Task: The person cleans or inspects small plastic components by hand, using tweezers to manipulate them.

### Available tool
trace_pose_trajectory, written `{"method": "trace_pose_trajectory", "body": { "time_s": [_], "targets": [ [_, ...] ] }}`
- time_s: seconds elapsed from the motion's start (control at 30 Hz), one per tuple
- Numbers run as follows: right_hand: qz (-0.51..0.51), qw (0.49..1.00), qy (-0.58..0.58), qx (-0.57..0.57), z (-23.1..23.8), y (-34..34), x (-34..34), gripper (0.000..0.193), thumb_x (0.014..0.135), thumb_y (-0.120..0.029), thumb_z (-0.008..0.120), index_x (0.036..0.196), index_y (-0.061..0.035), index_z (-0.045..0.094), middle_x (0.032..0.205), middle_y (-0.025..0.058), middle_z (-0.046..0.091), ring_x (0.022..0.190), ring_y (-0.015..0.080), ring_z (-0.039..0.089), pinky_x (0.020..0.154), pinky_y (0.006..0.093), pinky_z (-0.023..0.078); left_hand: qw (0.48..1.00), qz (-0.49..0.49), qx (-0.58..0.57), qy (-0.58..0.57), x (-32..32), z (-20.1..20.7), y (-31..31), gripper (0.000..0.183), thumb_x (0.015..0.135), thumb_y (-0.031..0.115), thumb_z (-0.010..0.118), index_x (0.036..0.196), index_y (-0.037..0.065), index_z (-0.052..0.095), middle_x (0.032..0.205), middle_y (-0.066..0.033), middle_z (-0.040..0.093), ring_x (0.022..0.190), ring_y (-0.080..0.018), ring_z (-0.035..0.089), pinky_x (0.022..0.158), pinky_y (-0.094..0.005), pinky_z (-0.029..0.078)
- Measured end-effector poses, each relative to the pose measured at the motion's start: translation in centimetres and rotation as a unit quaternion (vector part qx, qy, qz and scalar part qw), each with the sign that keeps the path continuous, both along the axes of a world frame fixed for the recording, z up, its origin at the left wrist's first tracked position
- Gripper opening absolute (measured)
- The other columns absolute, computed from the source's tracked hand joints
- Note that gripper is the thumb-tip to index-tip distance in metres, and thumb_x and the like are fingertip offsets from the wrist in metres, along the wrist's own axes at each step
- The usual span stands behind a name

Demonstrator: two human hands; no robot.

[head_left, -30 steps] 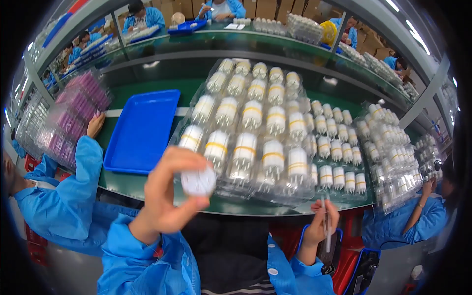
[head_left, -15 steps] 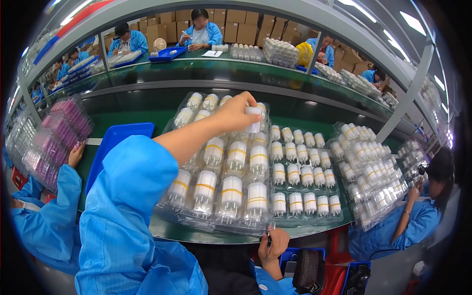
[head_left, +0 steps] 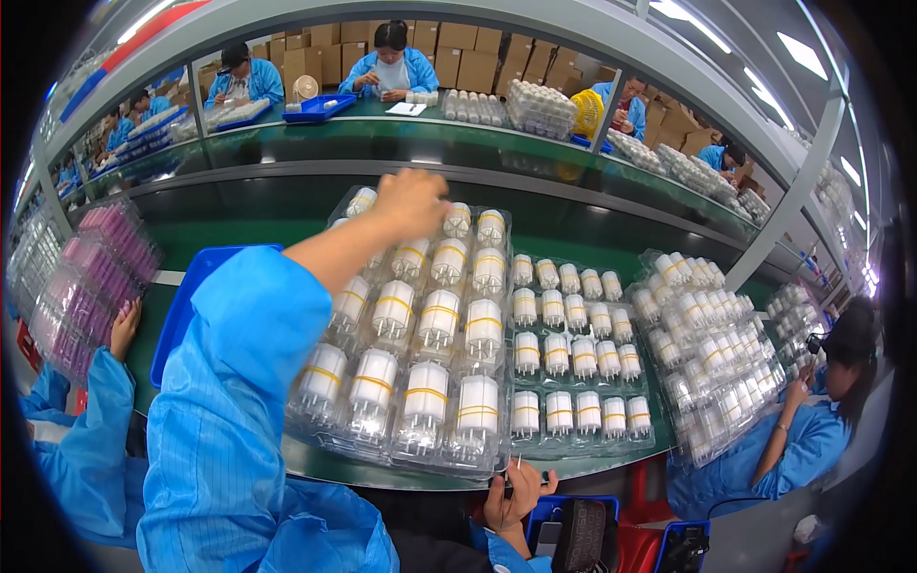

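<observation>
A stack of clear plastic trays (head_left: 330, 447) lies before me, its top tray holding rows of white cylindrical plugs (head_left: 425, 393) with prongs and yellow bands. My left hand (head_left: 411, 202) hovers over the far rows, fingers downward and smeared by motion; whether it holds a plug is hidden. Just right of it, two plugs sit in the far right pockets, the outer one (head_left: 490, 226) in the corner column. At the stack's near right corner is my right hand (head_left: 516, 495), fingers curled around something thin that I cannot make out.
Right of the stack lies another clear tray of smaller-looking banded plugs (head_left: 585, 358), then a tall pile of filled trays (head_left: 712, 349). A blue bin (head_left: 186, 304) stands left, beside trays of pink pieces (head_left: 91, 286). Co-workers in blue sit on both sides and across the green bench (head_left: 564, 224).
My left hand has moved left from the far right pocket, where it was on a white plug that now sits there. My right hand has shifted slightly left and down. The whole view has shifted slightly.
</observation>
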State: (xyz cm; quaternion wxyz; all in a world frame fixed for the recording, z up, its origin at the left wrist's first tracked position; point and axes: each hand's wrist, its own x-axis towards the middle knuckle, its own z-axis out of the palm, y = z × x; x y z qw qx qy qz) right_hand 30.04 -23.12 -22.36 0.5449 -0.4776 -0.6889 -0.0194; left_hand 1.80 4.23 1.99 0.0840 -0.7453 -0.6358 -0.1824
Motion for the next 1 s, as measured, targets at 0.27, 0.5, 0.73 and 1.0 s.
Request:
{"method": "trace_pose_trajectory", "body": {
  "time_s": [0.27,0.5,0.73,1.0],
  "targets": [
    [-0.030,0.999,-0.006,0.025,-0.6,0.3,0.0,0.024,0.085,-0.019,0.062,0.106,-0.0085,0.066,0.096,0.0063,0.066,0.087,0.0215,0.060,0.103,0.0450,0.019,0.973,0.196,-0.120,-0.009,-9.4,-1.7,0.8,0.048,0.094,0.039,0.051,0.136,0.015,0.047,0.135,-0.0145,0.053,0.128,-0.0367,0.043,0.103,-0.0509,0.034],
    [-0.030,0.998,-0.041,0.031,-0.5,0.4,0.3,0.028,0.086,-0.017,0.059,0.112,-0.0060,0.062,0.102,0.0075,0.065,0.094,0.0215,0.058,0.094,0.0413,0.027,0.979,0.136,-0.133,-0.077,-9.5,-1.1,0.5,0.048,0.079,0.031,0.068,0.120,0.018,0.046,0.120,-0.0167,0.060,0.114,-0.0372,0.055,0.099,-0.0521,0.035],
    [-0.004,0.995,0.087,-0.040,0.8,-0.5,-0.4,0.020,0.087,-0.011,0.057,0.105,-0.0016,0.060,0.108,0.0129,0.049,0.096,0.0269,0.049,0.089,0.0417,0.037,0.965,0.061,0.116,-0.228,-9.7,-0.9,-1.2,0.074,0.061,0.001,0.082,0.123,0.011,0.044,0.113,-0.0175,0.061,0.104,-0.0332,0.062,0.090,-0.0388,0.049],
    [0.176,0.925,0.262,-0.210,7.0,-3.5,2.3,0.018,0.091,-0.001,0.057,0.107,0.0061,0.053,0.107,0.0143,0.052,0.087,0.0201,0.064,0.075,0.0308,0.057,0.690,-0.118,0.037,-0.713,-10.1,2.3,-13.4,0.047,0.081,0.005,0.073,0.123,-0.002,0.053,0.114,-0.0104,0.062,0.102,-0.0183,0.060,0.090,-0.0340,0.048]
  ]
}}
